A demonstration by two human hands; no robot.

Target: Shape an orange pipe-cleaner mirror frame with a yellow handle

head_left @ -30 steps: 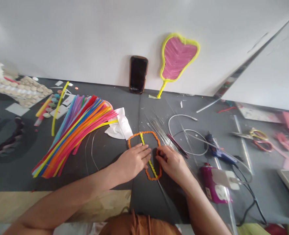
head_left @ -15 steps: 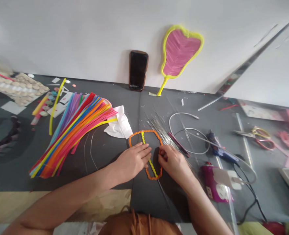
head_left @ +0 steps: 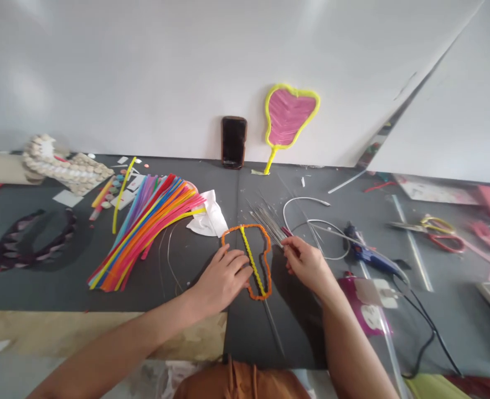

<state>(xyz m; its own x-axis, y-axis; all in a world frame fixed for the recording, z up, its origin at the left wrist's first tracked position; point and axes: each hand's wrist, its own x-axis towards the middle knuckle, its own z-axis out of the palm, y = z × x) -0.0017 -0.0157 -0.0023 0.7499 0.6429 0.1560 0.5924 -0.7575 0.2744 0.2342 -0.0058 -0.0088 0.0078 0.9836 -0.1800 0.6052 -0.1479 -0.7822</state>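
On the dark tabletop lies an orange pipe-cleaner outline (head_left: 268, 241), shaped like a leaf, with a yellow twisted strip (head_left: 253, 261) down its middle and a thin wire stem (head_left: 274, 327) toward me. My left hand (head_left: 223, 277) rests over the outline's left side, fingers stretched out, hiding part of it. Right of the outline, my right hand (head_left: 307, 263) is at the near end of a bundle of thin metal wires (head_left: 267, 219), its fingers closed together. Whatever they pinch is hidden. A maroon strip (head_left: 285, 231) shows just past its fingertips.
Left lies a fan of coloured pipe cleaners (head_left: 145, 233) beside white tissue (head_left: 209, 216). A phone (head_left: 233, 142) and a pink, yellow-edged leaf shape (head_left: 290, 116) lean on the wall. A glue gun (head_left: 369, 255), scissors (head_left: 431, 230) and purple power block (head_left: 361, 305) stand right.
My right hand has left the orange outline's right edge and moved right to the wire bundle. That edge now bends inward. My left hand has shifted slightly left; the camera view has tilted.
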